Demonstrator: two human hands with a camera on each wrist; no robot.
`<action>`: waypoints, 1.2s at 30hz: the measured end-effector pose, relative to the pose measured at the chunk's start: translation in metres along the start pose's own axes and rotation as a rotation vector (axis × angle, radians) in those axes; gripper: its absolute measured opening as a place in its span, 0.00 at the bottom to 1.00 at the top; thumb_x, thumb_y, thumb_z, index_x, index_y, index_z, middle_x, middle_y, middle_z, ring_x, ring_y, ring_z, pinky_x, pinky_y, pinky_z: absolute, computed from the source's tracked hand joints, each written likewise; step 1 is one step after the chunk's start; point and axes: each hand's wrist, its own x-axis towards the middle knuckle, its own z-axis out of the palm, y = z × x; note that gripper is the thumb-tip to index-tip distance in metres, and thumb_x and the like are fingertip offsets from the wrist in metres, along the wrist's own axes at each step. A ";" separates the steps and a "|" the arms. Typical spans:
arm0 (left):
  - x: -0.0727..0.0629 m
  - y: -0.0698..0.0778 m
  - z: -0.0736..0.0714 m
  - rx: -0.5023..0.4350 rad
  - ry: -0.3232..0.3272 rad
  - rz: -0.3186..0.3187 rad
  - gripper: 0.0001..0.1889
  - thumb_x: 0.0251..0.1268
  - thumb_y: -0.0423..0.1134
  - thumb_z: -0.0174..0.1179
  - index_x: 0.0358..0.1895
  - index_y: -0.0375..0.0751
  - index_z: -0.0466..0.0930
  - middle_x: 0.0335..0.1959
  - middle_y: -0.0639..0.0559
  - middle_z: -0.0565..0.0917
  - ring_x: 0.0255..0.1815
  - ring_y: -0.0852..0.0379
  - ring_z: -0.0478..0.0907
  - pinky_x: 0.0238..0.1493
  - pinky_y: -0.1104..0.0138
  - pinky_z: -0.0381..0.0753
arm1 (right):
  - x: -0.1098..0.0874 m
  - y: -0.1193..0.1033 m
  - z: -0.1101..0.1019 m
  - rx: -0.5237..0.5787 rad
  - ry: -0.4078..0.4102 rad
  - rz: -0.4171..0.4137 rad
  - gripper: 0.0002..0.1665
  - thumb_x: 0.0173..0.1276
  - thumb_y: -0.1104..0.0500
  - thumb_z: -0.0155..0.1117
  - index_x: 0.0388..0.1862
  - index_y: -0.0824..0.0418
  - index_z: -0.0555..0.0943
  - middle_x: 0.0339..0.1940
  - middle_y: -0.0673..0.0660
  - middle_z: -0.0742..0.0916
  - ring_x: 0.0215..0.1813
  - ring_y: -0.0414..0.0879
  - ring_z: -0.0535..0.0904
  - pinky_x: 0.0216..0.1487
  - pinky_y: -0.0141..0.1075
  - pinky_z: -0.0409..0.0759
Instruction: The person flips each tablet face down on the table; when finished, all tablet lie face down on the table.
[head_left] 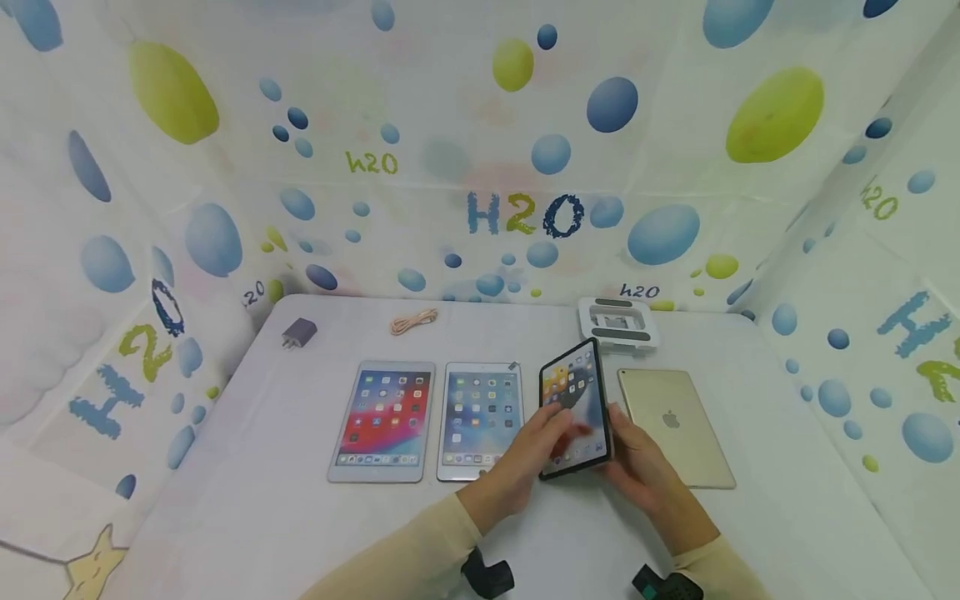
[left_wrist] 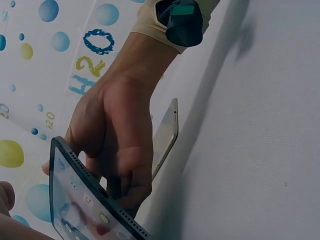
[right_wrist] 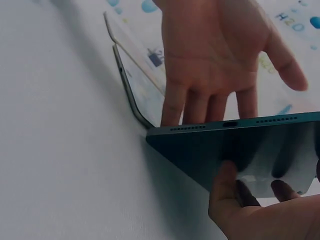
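Note:
A black-framed tablet stands tilted up off the table, its lit screen facing left. My right hand grips it by the right edge, and in the right wrist view the fingers press against its dark back. My left hand is in front of the screen with its fingers extended toward it; in the right wrist view the left palm shows, its fingertips hidden behind the tablet's edge. A gold tablet lies face down beside my right hand. A white tablet with a lit screen lies next to my left hand.
Another white tablet with a red-and-blue screen lies further left. Along the back are a grey plug adapter, a coiled beige cable and a white folding stand. A patterned curtain surrounds the white table.

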 end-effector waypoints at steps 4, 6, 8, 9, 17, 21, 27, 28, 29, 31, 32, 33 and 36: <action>0.001 0.005 -0.003 0.003 -0.015 0.037 0.42 0.73 0.64 0.53 0.80 0.43 0.57 0.74 0.43 0.68 0.69 0.46 0.66 0.73 0.44 0.62 | 0.006 0.003 0.011 -0.160 0.038 0.045 0.34 0.81 0.36 0.32 0.79 0.44 0.65 0.65 0.46 0.80 0.64 0.41 0.77 0.66 0.44 0.73; 0.002 0.007 -0.006 0.006 -0.020 0.056 0.42 0.73 0.64 0.52 0.81 0.43 0.55 0.76 0.41 0.65 0.72 0.44 0.64 0.74 0.43 0.60 | 0.010 0.006 0.017 -0.243 0.048 0.062 0.38 0.81 0.34 0.31 0.84 0.44 0.53 0.74 0.49 0.73 0.68 0.43 0.74 0.68 0.47 0.71; 0.001 0.008 -0.009 0.007 -0.029 0.066 0.43 0.73 0.65 0.52 0.82 0.44 0.54 0.79 0.40 0.61 0.76 0.42 0.60 0.76 0.41 0.57 | 0.013 0.009 0.022 -0.316 0.057 0.071 0.40 0.82 0.34 0.31 0.86 0.46 0.45 0.80 0.55 0.65 0.72 0.47 0.70 0.70 0.51 0.69; 0.001 0.009 -0.011 0.016 -0.033 0.069 0.43 0.73 0.65 0.52 0.82 0.45 0.53 0.79 0.39 0.61 0.77 0.41 0.60 0.76 0.40 0.56 | 0.014 0.011 0.025 -0.343 0.058 0.070 0.39 0.82 0.35 0.31 0.86 0.45 0.44 0.82 0.58 0.61 0.74 0.51 0.67 0.70 0.53 0.69; 0.000 0.007 -0.011 0.081 -0.057 0.102 0.41 0.69 0.57 0.61 0.81 0.52 0.55 0.60 0.42 0.73 0.61 0.47 0.73 0.69 0.44 0.68 | 0.009 0.021 0.039 -0.475 0.134 0.032 0.42 0.83 0.50 0.49 0.86 0.49 0.43 0.83 0.67 0.54 0.78 0.73 0.56 0.69 0.62 0.70; -0.001 0.006 -0.007 0.014 -0.077 0.145 0.42 0.67 0.50 0.61 0.82 0.54 0.53 0.68 0.42 0.70 0.69 0.46 0.69 0.71 0.42 0.66 | 0.005 0.021 0.042 -0.581 0.198 -0.057 0.40 0.79 0.54 0.56 0.84 0.52 0.53 0.82 0.65 0.61 0.78 0.67 0.61 0.65 0.64 0.73; 0.002 0.007 -0.007 -0.176 -0.137 0.220 0.40 0.66 0.41 0.55 0.82 0.54 0.52 0.72 0.36 0.68 0.73 0.36 0.66 0.70 0.36 0.66 | 0.003 0.018 0.034 -0.674 0.303 -0.166 0.36 0.74 0.61 0.63 0.77 0.63 0.65 0.76 0.64 0.69 0.72 0.60 0.71 0.57 0.43 0.83; 0.003 0.007 -0.008 -0.203 -0.148 0.228 0.40 0.66 0.39 0.54 0.82 0.54 0.53 0.72 0.36 0.69 0.73 0.35 0.66 0.69 0.37 0.67 | 0.002 0.017 0.032 -0.681 0.335 -0.162 0.37 0.73 0.61 0.65 0.77 0.64 0.64 0.76 0.64 0.70 0.72 0.60 0.72 0.56 0.38 0.82; 0.004 0.006 -0.010 -0.221 -0.155 0.232 0.39 0.67 0.38 0.53 0.82 0.54 0.53 0.72 0.36 0.68 0.72 0.35 0.67 0.68 0.37 0.68 | 0.001 0.015 0.029 -0.687 0.364 -0.151 0.39 0.72 0.61 0.66 0.78 0.65 0.63 0.75 0.65 0.70 0.72 0.59 0.72 0.56 0.34 0.81; 0.007 0.004 -0.013 -0.233 -0.155 0.238 0.39 0.66 0.35 0.52 0.81 0.55 0.54 0.73 0.37 0.69 0.71 0.37 0.69 0.66 0.40 0.72 | -0.001 0.012 0.023 -0.697 0.426 -0.117 0.42 0.70 0.62 0.68 0.79 0.66 0.61 0.73 0.67 0.71 0.70 0.57 0.73 0.55 0.28 0.79; 0.008 0.004 -0.015 -0.228 -0.150 0.238 0.39 0.65 0.33 0.52 0.81 0.55 0.55 0.73 0.38 0.69 0.70 0.38 0.70 0.64 0.41 0.75 | -0.003 0.010 0.020 -0.703 0.451 -0.098 0.44 0.70 0.62 0.68 0.79 0.67 0.60 0.72 0.68 0.72 0.68 0.55 0.73 0.55 0.25 0.77; 0.009 0.003 -0.017 -0.223 -0.146 0.238 0.39 0.64 0.31 0.51 0.81 0.55 0.56 0.73 0.39 0.70 0.69 0.39 0.72 0.61 0.42 0.77 | -0.004 0.008 0.017 -0.713 0.470 -0.082 0.44 0.69 0.62 0.68 0.80 0.67 0.59 0.70 0.68 0.73 0.66 0.53 0.73 0.54 0.24 0.76; 0.012 -0.001 -0.021 -0.178 -0.117 0.203 0.41 0.61 0.28 0.52 0.80 0.56 0.58 0.69 0.40 0.72 0.63 0.42 0.77 0.54 0.48 0.82 | -0.008 0.002 0.008 -0.760 0.484 -0.063 0.45 0.69 0.64 0.69 0.79 0.70 0.59 0.65 0.70 0.75 0.59 0.47 0.75 0.52 0.24 0.77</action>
